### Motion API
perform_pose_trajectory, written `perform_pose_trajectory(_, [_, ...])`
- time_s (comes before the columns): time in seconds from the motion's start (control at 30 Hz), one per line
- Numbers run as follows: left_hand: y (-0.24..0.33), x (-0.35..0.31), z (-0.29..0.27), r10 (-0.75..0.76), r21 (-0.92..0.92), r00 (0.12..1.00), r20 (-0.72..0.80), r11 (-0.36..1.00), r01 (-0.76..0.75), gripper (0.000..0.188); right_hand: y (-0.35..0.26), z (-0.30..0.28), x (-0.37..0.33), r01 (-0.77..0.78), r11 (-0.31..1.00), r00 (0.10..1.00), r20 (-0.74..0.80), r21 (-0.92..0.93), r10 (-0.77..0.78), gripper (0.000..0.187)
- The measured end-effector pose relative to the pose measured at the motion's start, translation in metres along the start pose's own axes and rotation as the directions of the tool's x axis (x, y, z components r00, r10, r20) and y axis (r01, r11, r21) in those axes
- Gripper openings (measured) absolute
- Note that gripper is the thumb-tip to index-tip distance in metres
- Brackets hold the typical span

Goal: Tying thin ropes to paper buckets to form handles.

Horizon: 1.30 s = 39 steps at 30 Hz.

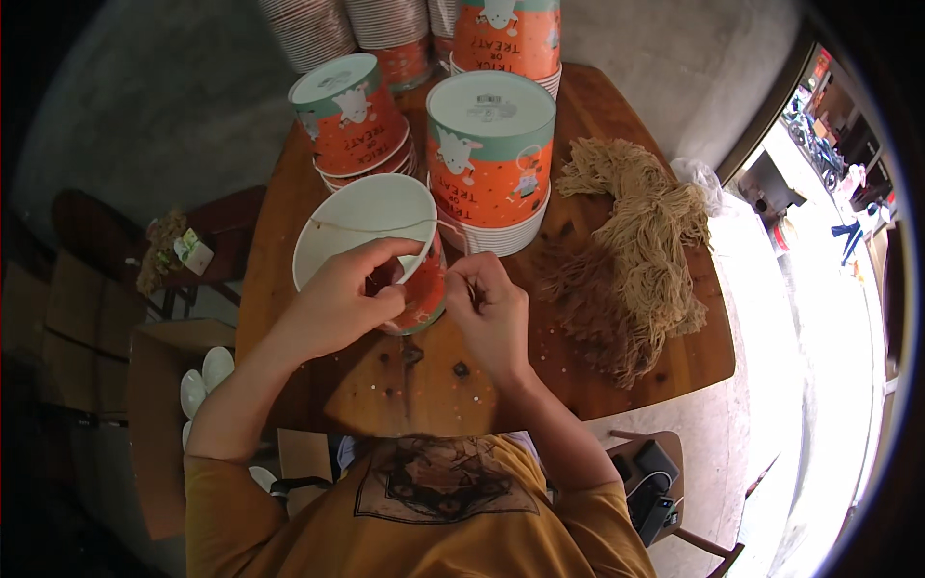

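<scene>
A paper bucket [332, 239] with a white inside and an orange printed outside tilts its mouth toward me over the table. My left hand [337, 294] is closed on its near rim, fingers inside and thumb outside. A thin pale cord [385, 228] stretches across the mouth and runs over the right rim toward my right hand. Close by the bucket's right side, my right hand [488, 313] is closed in a pinch, with the cord's end at its fingers. Past the bucket stands an upside-down stack of matching buckets [491, 159].
More upturned orange buckets [352, 111] and white-rimmed stacks [308, 34] fill the far side. A bundle of tan cords [646, 241] lies at the right of the wooden table [568, 395]. At lower left, a cardboard box [159, 385] holds white oval pieces. A chair [674, 462] stands lower right.
</scene>
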<state>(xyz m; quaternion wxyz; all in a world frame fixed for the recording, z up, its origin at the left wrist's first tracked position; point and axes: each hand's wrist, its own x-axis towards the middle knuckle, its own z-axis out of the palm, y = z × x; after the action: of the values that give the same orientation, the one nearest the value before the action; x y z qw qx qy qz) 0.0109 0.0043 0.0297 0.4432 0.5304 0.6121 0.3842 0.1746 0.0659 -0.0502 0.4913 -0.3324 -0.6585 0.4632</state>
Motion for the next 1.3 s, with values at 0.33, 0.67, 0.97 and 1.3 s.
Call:
perform_pose_trajectory(0.33, [0.002,-0.013,-0.011,0.003,0.122,1.000,0.028,0.993,-0.007,0.045,-0.001,0.017,0.005,0.029,0.999,0.997,0.073,0.044,-0.032,0.012])
perform_pose_trajectory(0.67, [-0.002,-0.010,-0.010,0.060,0.143,0.996,0.064,0.987,-0.069,0.038,0.000,0.016,0.001,0.001,1.000,0.998,0.062,0.026,-0.002,0.011])
perform_pose_trajectory(0.97, [-0.020,0.017,0.003,0.085,0.161,0.993,0.086,0.982,-0.098,0.007,0.010,0.009,-0.006,0.014,0.997,0.999,0.045,-0.079,-0.010,0.010])
perform_pose_trajectory(1.3, [-0.020,0.028,0.013,0.134,0.452,0.990,0.044,0.881,-0.139,0.008,0.008,-0.001,-0.001,-0.018,0.990,0.996,0.087,-0.139,0.030,0.011])
